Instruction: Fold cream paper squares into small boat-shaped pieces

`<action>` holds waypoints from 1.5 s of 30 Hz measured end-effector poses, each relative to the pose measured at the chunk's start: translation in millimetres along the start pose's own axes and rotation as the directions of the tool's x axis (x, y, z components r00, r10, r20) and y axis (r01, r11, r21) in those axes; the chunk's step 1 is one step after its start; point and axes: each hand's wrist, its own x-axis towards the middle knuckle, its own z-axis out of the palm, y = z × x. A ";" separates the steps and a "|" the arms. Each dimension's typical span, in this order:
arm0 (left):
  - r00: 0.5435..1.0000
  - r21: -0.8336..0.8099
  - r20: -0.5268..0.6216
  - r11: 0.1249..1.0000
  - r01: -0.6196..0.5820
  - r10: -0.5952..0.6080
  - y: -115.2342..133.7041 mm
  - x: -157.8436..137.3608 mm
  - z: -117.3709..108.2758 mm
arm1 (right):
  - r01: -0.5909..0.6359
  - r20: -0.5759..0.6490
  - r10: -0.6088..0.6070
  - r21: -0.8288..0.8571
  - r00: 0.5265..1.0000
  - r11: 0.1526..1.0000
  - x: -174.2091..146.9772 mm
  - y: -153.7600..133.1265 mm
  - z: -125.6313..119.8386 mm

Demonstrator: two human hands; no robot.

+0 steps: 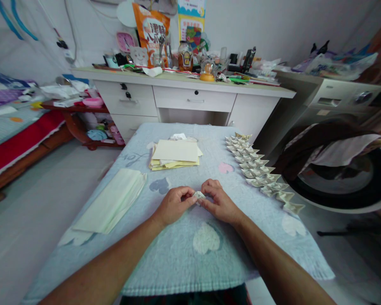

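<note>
A small piece of folded paper [199,195] is held between my two hands, just above the middle of the cloth-covered table [178,262]. My left hand [177,204] pinches its left side with thumb and forefinger. On the other side, my right hand [220,201] grips it the same way, fingers curled. Part of the paper is hidden by my fingertips. To the right stand rows of folded paper boats [257,169]. A stack of cream and yellow paper sheets [176,150] lies beyond my hands, and a pile of pale green paper [109,201] lies to the left.
Behind the table is a white desk [195,98] crowded with a jar [185,56], an orange snack bag [150,31] and a pink clock [125,41]. An open washing machine [339,178] with clothes hanging out is at the right. A bed [19,140] stands at the left.
</note>
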 end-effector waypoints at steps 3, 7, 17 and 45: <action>1.000 -0.034 0.013 0.999 0.014 -0.013 0.1 -0.1 -1.4 | 0.019 0.013 -0.019 0.013 1.000 1.000 0.4 1.0 1.7; 0.999 -0.068 0.022 0.997 0.025 -0.024 0.5 -0.3 -1.7 | 0.031 -0.004 -0.030 0.056 1.000 0.998 1.5 1.2 3.9; 0.999 -0.169 0.049 0.985 0.032 -0.024 -0.3 0.9 -0.5 | -0.011 0.001 0.011 0.160 1.000 0.987 2.8 -6.4 3.4; 0.998 -0.325 0.040 0.943 0.067 -0.057 -4.5 2.9 0.0 | 0.000 0.045 -0.007 0.164 0.999 0.986 3.1 -7.3 0.4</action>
